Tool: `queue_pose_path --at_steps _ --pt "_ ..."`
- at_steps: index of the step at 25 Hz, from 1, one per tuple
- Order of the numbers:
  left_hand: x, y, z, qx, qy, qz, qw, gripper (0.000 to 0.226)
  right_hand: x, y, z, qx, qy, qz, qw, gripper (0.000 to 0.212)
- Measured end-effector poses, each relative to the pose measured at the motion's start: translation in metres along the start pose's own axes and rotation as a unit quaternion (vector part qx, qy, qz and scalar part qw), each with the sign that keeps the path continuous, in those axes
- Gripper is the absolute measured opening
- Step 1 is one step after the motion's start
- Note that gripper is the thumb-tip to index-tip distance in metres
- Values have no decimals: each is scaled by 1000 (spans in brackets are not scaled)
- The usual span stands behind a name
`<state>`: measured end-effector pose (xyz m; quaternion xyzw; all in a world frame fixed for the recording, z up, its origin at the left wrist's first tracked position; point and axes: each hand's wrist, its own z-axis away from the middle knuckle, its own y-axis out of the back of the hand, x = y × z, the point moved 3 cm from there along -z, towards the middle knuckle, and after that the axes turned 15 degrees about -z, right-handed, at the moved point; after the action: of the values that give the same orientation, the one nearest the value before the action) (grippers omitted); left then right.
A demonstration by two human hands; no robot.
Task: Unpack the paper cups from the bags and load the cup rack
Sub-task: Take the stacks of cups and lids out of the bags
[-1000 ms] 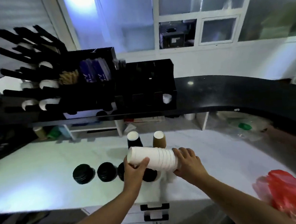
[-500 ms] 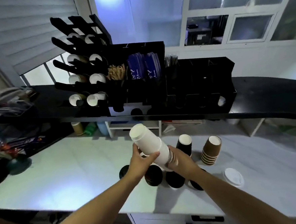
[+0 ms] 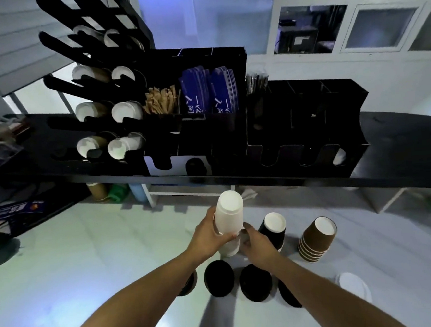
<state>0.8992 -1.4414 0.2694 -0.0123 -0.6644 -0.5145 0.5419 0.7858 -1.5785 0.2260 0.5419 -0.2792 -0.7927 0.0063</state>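
Two hands meet on one white cup stack [image 3: 229, 221] in the head view, held tilted over the pale counter [image 3: 76, 262] with its closed end pointing up and away. The left hand [image 3: 209, 236] wraps fingers and thumb round the stack's middle from the left. The right hand [image 3: 257, 244] closes on the lower, rim end, though its fingertips are partly hidden behind the cups. No bag shows on the stack, so unpacking this lot seems done, and the step in hand looks like carrying it to the cup rack [image 3: 97, 95]. That rack stands on the black shelf [image 3: 399, 137], well above and to the left of the left hand. Several of its slanted slots already show cups, while the topmost look vacant. Just right of the right hand stands a black cup stack [image 3: 272, 229], with a brown cup stack [image 3: 316, 240] further right. Dark round pieces [image 3: 218, 278] lie below both hands. The next move probably calls for raising the stack up and leftward, matching a free slot's slant, and sliding it in without snagging the black arms.
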Motion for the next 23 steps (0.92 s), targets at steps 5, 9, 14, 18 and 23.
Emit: queue_pose_path --at_steps 5,9,14,18,23 --pt "-10 -8 -31 -30 10 -17 999 94 8 -4 -18 -1 8 -64 998 69" --pt "-17 -6 -42 -62 7 -50 997 91 17 -7 -24 2 2 -36 999 71" --pt "-17 -3 -30 -67 2 -50 996 79 6 -9 -16 -12 -16 -32 999 75" --pt "-23 -4 -10 -72 23 -168 983 48 -2 -3 4 1 -12 73 997 60" --pt "-24 -8 28 -115 -35 -281 952 37 -4 -1 58 61 -56 104 991 44"
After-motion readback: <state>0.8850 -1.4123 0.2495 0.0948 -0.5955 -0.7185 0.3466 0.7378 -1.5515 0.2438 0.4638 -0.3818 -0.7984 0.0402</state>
